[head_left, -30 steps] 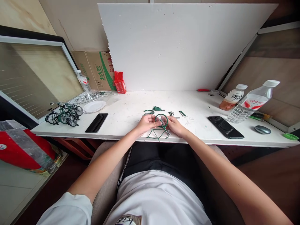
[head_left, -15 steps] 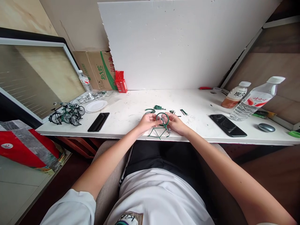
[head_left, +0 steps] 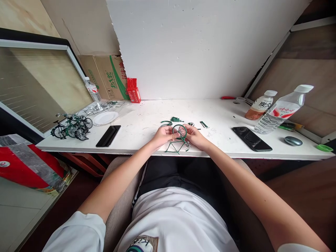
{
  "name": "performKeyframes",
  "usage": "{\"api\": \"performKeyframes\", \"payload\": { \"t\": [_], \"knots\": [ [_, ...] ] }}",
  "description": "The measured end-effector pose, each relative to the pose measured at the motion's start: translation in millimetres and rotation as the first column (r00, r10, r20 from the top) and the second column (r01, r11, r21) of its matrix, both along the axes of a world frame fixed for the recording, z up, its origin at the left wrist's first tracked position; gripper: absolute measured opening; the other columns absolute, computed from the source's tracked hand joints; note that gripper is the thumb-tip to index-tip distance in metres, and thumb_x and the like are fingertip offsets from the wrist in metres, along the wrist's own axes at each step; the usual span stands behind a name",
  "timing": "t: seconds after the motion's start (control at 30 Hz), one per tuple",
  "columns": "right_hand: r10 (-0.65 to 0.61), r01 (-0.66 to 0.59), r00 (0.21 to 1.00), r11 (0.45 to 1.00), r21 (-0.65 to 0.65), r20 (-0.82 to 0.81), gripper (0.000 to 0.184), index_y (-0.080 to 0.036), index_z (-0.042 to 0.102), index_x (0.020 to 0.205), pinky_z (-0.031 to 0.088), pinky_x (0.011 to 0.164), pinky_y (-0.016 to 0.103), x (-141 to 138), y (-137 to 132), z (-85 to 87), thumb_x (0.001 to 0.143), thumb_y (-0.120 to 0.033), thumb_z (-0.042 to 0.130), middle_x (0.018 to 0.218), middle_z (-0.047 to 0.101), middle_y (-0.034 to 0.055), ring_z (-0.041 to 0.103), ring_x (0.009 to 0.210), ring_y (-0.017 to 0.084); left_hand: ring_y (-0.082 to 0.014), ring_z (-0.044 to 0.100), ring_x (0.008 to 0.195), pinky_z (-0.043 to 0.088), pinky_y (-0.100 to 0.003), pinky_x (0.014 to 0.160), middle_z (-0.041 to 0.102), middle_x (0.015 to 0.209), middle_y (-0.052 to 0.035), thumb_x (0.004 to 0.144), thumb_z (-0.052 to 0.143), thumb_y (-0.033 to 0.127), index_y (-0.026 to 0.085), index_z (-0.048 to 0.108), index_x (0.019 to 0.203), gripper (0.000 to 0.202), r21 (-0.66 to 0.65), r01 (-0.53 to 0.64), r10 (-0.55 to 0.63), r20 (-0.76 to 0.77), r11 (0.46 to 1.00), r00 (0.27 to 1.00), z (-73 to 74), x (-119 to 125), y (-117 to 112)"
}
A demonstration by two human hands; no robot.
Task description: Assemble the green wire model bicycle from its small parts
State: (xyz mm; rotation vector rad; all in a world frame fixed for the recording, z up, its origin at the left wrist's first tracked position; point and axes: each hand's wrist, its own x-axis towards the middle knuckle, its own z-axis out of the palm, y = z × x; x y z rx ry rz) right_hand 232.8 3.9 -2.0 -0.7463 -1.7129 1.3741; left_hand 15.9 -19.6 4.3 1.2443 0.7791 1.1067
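Between my hands, above the table's front edge, is a small green model bicycle frame [head_left: 176, 147] with a spoked wheel [head_left: 179, 131] at its upper end. My left hand [head_left: 165, 135] grips the wheel from the left, its thumb across the spokes. From the right, my right hand [head_left: 195, 136] has its fingers closed at the wheel's edge, where the frame meets it; its fingertips are partly hidden. Just beyond lie a green part [head_left: 176, 119], a curved mudguard-like piece with a wheel [head_left: 166, 123], and a small green strip [head_left: 203, 124].
Assembled model bicycles [head_left: 72, 126] stand at the left, beside a phone [head_left: 108, 135] and white plates [head_left: 105, 118]. At the right are another phone [head_left: 251, 139], a water bottle [head_left: 282, 110], a drink bottle [head_left: 260, 105] and a mouse [head_left: 293, 140]. A white board [head_left: 204, 49] stands behind.
The view has shifted slightly, so everything sits a little further left. Both hands keep their hold on the model bicycle, with barely any other motion.
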Motion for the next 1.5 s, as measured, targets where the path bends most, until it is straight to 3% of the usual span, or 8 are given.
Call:
{"api": "performKeyframes", "payload": {
  "t": [0.27,0.53,0.67,0.77,0.97,1.17,1.37,1.5],
  "knots": [
    [0.020,-0.019,1.000,0.999,-0.035,0.022,0.051,-0.025,0.072,0.099,0.048,0.068,0.036,1.4,1.0,-2.8,0.095,-0.076,0.076,0.079,0.066,0.0031,0.060,0.079,0.024,-0.0217,0.074,0.093,0.053,-0.034,0.080,0.079,0.100,-0.0091,0.061,0.110,0.050,0.012,0.076,0.101,0.064,-0.010,0.009,-0.010,-0.036,1.000,0.999,2.2,-0.1,-1.5],
    [-0.006,0.005,0.999,0.998,-0.060,-0.032,0.045,-0.025,0.066,0.099,0.042,0.063,0.030,-1.0,-1.4,0.6,0.090,-0.064,0.087,0.081,0.062,-0.0014,0.050,0.070,0.016,-0.0178,0.070,0.087,0.052,-0.033,0.080,0.077,0.099,-0.0069,0.064,0.109,0.047,0.012,0.076,0.100,0.061,-0.001,0.006,-0.006,0.010,1.000,1.000,0.8,-0.8,0.4],
    [0.026,-0.027,0.999,0.999,-0.045,-0.027,0.042,-0.024,0.066,0.095,0.045,0.068,0.031,-0.8,-1.9,1.2,0.090,-0.059,0.089,0.089,0.066,0.0007,0.052,0.075,0.016,-0.0201,0.072,0.092,0.054,-0.035,0.083,0.078,0.100,-0.0077,0.063,0.109,0.047,0.013,0.075,0.101,0.062,0.002,0.015,-0.015,-0.020,1.000,1.000,1.0,-0.9,-0.2],
    [0.049,-0.049,0.999,0.998,-0.031,-0.007,0.044,-0.022,0.068,0.089,0.046,0.073,0.032,0.0,0.3,-1.5,0.094,-0.063,0.082,0.086,0.064,0.0013,0.053,0.077,0.017,-0.0199,0.072,0.090,0.055,-0.035,0.083,0.076,0.095,-0.0062,0.061,0.110,0.047,0.014,0.073,0.098,0.063,-0.012,0.021,-0.022,-0.032,1.000,0.999,0.9,-0.2,-0.4],
    [-0.015,0.015,0.999,1.000,-0.005,0.049,0.059,-0.022,0.063,0.081,0.039,0.064,0.031,-0.8,2.8,-5.2,0.096,-0.078,0.072,0.075,0.055,-0.0004,0.043,0.068,0.015,-0.0184,0.071,0.089,0.054,-0.034,0.082,0.075,0.095,-0.0053,0.063,0.110,0.048,0.013,0.073,0.099,0.062,-0.013,0.037,-0.038,-0.029,0.999,0.999,1.7,-0.5,-0.9],
    [-0.041,0.041,0.999,0.998,-0.041,-0.006,0.051,-0.024,0.066,0.097,0.040,0.059,0.029,-2.1,-3.4,1.7,0.093,-0.072,0.082,0.083,0.060,-0.0010,0.046,0.066,0.014,-0.0185,0.072,0.091,0.054,-0.034,0.084,0.077,0.102,-0.0069,0.065,0.109,0.047,0.013,0.074,0.101,0.061,-0.010,0.017,-0.018,-0.002,1.000,1.000,-0.7,-3.4,1.4],
    [0.004,-0.004,0.999,1.000,-0.005,0.049,0.051,-0.022,0.069,0.093,0.042,0.063,0.030,0.3,-2.5,3.1,0.094,-0.071,0.080,0.085,0.065,0.0012,0.050,0.071,0.015,-0.0182,0.071,0.089,0.053,-0.034,0.083,0.077,0.099,-0.0067,0.064,0.109,0.047,0.014,0.073,0.098,0.059,0.002,0.024,-0.024,-0.020,1.000,1.000,-1.9,-3.0,2.1],
    [-0.027,0.024,0.993,0.999,0.028,0.119,0.058,-0.021,0.063,0.079,0.039,0.061,0.030,-0.7,-0.3,-0.7,0.096,-0.075,0.074,0.070,0.056,-0.0008,0.044,0.064,0.014,-0.0195,0.071,0.091,0.054,-0.035,0.084,0.075,0.094,-0.0059,0.064,0.109,0.047,0.013,0.072,0.096,0.059,-0.003,0.053,-0.053,-0.047,0.999,0.997,-0.6,-2.1,1.0]
  ]
}}
